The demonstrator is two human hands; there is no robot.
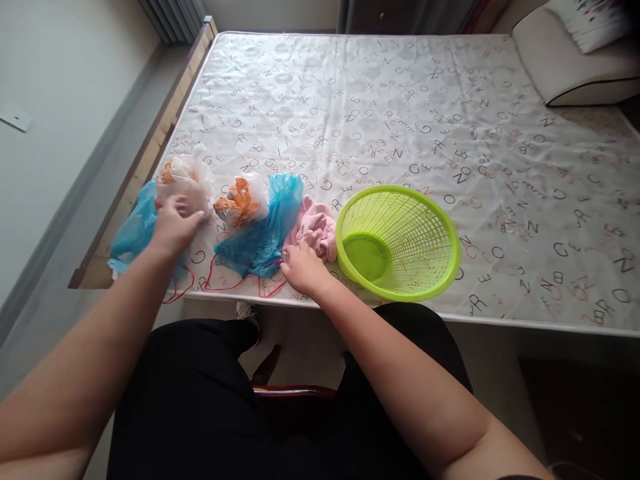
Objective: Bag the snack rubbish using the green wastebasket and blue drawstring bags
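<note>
At the left of the mattress, my left hand (pixel 176 225) grips a clear plastic bag (pixel 193 175) with orange print. Its thumb stands out to the right; the other fingers are partly hidden in the bag. A blue plastic bag (pixel 133 230) lies beside and under it. My right hand (pixel 304 268) has its bent fingers on the lower edge of a crumpled pink cloth (pixel 317 227). Left of the cloth are another blue plastic bag (pixel 260 237) and a second clear bag with orange print (pixel 243 200). Red drawstrings (pixel 220 283) trail towards the front edge.
A green plastic basket (pixel 453 267), tilted towards me, touches or nearly touches the cloth's right side. Everything lies on a letter-printed mattress (pixel 380 127). A wooden bed rail (pixel 167 117) runs along its left side. A pale cushioned piece (pixel 560 60) stands at the far right.
</note>
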